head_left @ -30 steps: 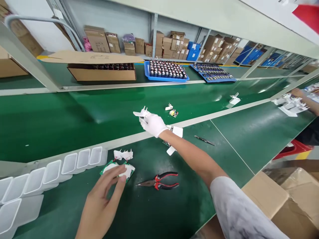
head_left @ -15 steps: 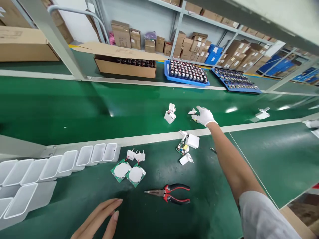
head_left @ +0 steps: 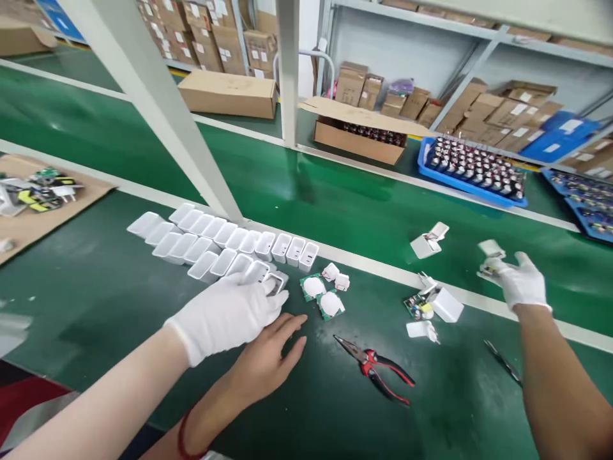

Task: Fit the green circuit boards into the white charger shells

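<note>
Shelving [head_left: 502, 38] with cardboard boxes stands behind a green line [head_left: 325, 198], and nearer, past a pale strip along its far edge, is the green bench [head_left: 306, 409]. At the bench's far right edge, the white-gloved right hand [head_left: 522, 281] reaches to a small circuit board [head_left: 491, 267] with a white piece [head_left: 491, 248] just beside it. The board meets the fingertips, but blur hides how far this grip is closed and whether it bears the board's weight. The bare left hand [head_left: 271, 358] is towards the near edge, palm down, its grip loosely parted, with nothing seen between thumb and forefinger. Just beside it, a co-worker's gloved hand [head_left: 230, 313] has its fingers at the end of the rows of white housings [head_left: 225, 260], which run by the far edge. Two circuit boards with white discs [head_left: 330, 303] lie right of those rows. Red-handled pliers [head_left: 371, 364] rest nearer the near edge; a white casing [head_left: 447, 305] sits close to the far edge.
</note>
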Motion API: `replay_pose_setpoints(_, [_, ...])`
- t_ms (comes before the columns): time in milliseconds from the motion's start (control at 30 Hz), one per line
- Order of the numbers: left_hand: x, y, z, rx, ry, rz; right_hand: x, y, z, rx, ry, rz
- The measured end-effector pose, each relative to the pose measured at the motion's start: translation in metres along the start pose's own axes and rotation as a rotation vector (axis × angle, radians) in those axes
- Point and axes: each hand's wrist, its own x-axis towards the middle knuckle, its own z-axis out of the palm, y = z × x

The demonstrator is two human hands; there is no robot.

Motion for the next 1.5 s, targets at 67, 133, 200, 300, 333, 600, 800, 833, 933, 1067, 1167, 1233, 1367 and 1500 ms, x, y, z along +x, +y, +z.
replay_pose_setpoints(67, [-0.007,0.01,0.006,-0.033,-0.117,0.07,-0.023,-0.011,-0.004,0.251,-0.004,0.012])
replay_pose_setpoints(133, [-0.011,0.022,0.012,-0.053,-0.19,0.151,-0.055,-0.025,-0.007,0.542,-0.076,0.002])
replay_pose_setpoints(200, [-0.006,0.035,0.017,-0.024,-0.124,0.242,-0.093,-0.045,-0.007,0.867,-0.259,-0.036])
replay_pose_setpoints(300, [0.027,0.05,0.017,0.216,0.164,0.357,-0.155,-0.078,-0.004,1.192,-0.579,-0.027])
replay_pose_setpoints(333, [0.042,0.053,0.016,0.357,0.274,0.325,-0.173,-0.089,-0.001,1.245,-0.609,-0.02])
replay_pose_setpoints(600, [0.128,0.053,0.003,0.487,0.47,0.17,-0.242,-0.12,0.015,1.461,-0.743,-0.038])
replay_pose_setpoints(800, [0.065,0.063,-0.001,0.529,0.477,0.285,-0.259,-0.113,0.009,1.449,-0.754,0.049])
replay_pose_setpoints(833, [0.046,0.059,0.003,0.537,0.474,0.34,-0.261,-0.111,0.01,1.442,-0.754,0.061])
replay_pose_setpoints(933, [-0.006,0.039,0.022,0.575,0.334,0.325,-0.267,-0.109,0.017,1.389,-0.79,0.089])
replay_pose_setpoints(1067, [-0.04,0.006,0.036,0.473,0.203,0.212,-0.277,-0.107,0.026,1.304,-0.797,0.087])
replay_pose_setpoints(1167, [-0.046,-0.012,0.031,0.155,0.085,0.19,-0.289,-0.11,0.025,1.278,-0.803,0.069])
replay_pose_setpoints(1233, [-0.045,-0.018,0.025,-0.015,0.057,0.102,-0.299,-0.115,0.022,1.251,-0.818,0.032])
replay_pose_setpoints(1367, [-0.04,-0.014,0.015,-0.144,0.148,0.043,-0.32,-0.128,0.016,1.103,-0.809,-0.151])
replay_pose_setpoints(1500, [-0.037,0.005,0.003,-0.321,0.185,0.274,-0.333,-0.13,0.014,1.003,-0.845,-0.207])
